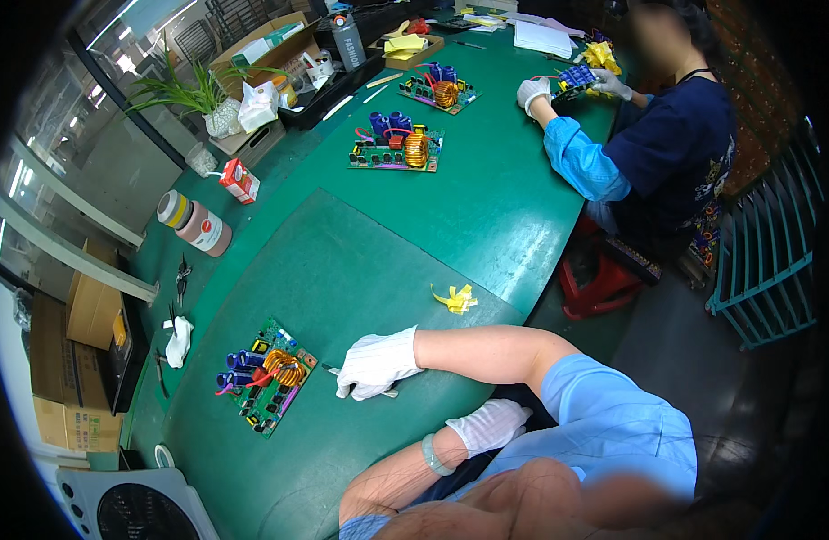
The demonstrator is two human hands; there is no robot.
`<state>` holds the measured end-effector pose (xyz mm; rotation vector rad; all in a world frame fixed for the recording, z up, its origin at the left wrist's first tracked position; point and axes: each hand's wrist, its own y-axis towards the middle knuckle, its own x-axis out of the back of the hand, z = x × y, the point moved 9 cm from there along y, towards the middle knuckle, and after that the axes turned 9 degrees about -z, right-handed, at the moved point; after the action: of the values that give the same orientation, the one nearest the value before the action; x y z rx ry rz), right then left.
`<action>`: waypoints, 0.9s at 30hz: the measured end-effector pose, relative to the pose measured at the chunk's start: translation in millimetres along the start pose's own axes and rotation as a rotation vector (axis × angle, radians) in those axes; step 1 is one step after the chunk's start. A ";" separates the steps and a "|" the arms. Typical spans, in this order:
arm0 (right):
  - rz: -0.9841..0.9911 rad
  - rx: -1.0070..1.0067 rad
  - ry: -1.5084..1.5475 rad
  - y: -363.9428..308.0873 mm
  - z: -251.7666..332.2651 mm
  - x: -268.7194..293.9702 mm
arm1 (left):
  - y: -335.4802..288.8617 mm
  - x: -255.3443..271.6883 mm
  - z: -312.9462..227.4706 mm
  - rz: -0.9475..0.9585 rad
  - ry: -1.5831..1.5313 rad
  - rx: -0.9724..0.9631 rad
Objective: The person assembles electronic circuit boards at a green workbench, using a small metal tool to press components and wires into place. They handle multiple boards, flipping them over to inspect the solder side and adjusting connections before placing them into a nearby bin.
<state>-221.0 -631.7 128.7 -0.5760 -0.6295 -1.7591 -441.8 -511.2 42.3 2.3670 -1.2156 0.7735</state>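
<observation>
My right hand [377,363] rests on the green mat [342,261], its gloved fingers curled around a thin pale tool [389,392] whose tip pokes out toward the circuit board [265,373] just beside it. That board lies flat near the mat's left edge, long axis running from lower left to upper right, copper coil uppermost. My left hand [491,425] hangs off the surface edge; I cannot tell whether its fingers hold anything. A yellow scrap [456,298] lies nearby, a canister [195,222] farther off. Across the surface, another person's gloved hands [533,92] hold a board.
</observation>
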 end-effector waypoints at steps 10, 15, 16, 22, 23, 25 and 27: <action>0.019 -0.027 -0.003 -4.5 2.8 5.1 | 4.6 0.9 -1.9 0.027 -0.002 0.024; 0.038 -0.024 0.017 -3.8 1.4 5.0 | 4.6 1.9 1.0 -0.032 -0.015 0.001; 0.097 -0.079 0.067 -5.0 7.2 8.2 | 4.7 5.4 -3.2 0.007 0.030 0.018; 0.104 -0.120 0.127 -4.5 -4.1 6.5 | -3.2 -3.3 -0.1 -0.050 0.226 -0.084; 0.121 -0.138 0.107 -5.2 -5.8 6.3 | -0.6 -1.2 -3.0 0.003 0.233 -0.059; 0.074 -0.075 0.061 -3.0 -10.8 0.8 | 1.4 -1.7 -2.1 0.043 0.239 0.015; 0.073 -0.075 0.022 -0.4 -6.0 3.1 | 0.7 -8.4 1.8 0.024 0.260 -0.010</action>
<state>-222.5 -637.8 126.2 -0.6229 -0.5223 -1.7244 -445.8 -507.3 35.7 2.1653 -1.1365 1.0427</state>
